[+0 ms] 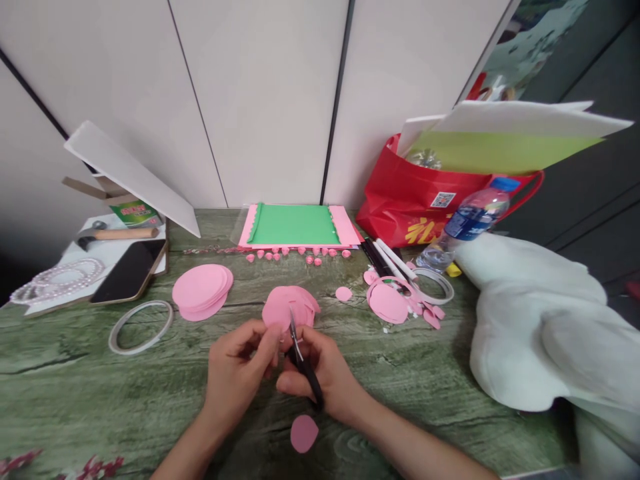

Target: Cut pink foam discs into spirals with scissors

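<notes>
While pinching paper (286, 339) in left hand (240, 363), gripping scissors (306, 371) in right hand (331, 373); counted one red bag (393, 193) with sheets (515, 125), far right.

Scissors (301, 363), perhaps against pink paper (277, 305)

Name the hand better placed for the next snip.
Probably the right hand: it holds the scissors, blades pointing away from the body. The left hand has no tool and seems to pinch pink paper.

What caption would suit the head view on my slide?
Scissors in the right hand, left hand close by, pink paper pieces around them on a green wood-grain tabletop.
</notes>
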A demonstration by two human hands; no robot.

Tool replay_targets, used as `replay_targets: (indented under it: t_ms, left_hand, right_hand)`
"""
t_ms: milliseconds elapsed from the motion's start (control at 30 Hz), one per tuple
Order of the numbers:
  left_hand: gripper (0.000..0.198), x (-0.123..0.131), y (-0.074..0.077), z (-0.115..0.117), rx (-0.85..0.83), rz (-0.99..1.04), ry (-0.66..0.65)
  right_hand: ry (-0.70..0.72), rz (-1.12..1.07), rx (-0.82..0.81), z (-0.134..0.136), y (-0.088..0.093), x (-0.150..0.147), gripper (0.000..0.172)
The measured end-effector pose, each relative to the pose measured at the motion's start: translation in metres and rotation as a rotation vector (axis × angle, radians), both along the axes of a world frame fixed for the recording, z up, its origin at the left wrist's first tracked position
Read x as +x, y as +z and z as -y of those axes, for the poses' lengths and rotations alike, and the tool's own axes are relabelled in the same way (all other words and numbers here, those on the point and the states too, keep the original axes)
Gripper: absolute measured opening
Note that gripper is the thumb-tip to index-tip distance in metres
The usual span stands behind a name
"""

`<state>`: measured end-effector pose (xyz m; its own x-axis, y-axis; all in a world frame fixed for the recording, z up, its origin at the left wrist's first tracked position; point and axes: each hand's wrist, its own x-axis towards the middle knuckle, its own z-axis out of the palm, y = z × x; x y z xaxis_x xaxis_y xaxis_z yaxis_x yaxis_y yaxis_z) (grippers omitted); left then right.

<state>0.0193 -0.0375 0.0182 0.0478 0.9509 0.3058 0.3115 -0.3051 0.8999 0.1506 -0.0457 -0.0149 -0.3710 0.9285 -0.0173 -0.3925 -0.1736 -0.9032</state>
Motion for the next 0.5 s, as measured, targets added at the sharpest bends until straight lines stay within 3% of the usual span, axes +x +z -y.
replay_targets:
  t_ms: [500]
  left_hand:
    - [0.022, -0.0015, -0.0028, -0.0004, 0.026, 0.086, 0.093]
  right_hand:
    - [0.018, 0.054, -0.029, 0.0031, -0.0077, -0.0009, 0.042]
